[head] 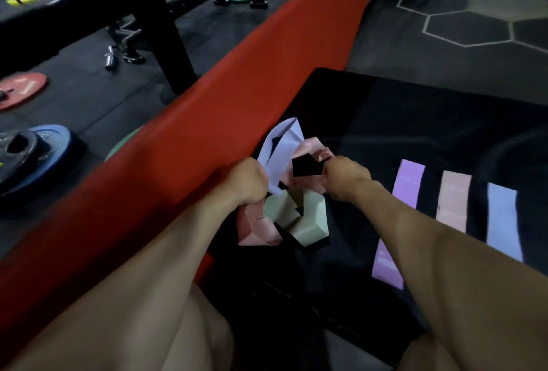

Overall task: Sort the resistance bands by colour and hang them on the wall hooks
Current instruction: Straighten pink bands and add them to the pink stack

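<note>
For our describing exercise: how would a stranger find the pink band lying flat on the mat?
Start at the black mat right of the long red strip. Three bands lie flat side by side there. The pink band is the middle one, between the purple band and the pale blue band.

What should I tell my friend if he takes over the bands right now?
Left hand: grips a bunch of tangled bands, white, pink and cream.
Right hand: pinches a black band in the same bunch.
Done: purple band, pink band and pale blue band lie flat, side by side, on the black mat.
Left: untangle the bunch, sort it by colour, hang everything. No hooks in view.
</note>
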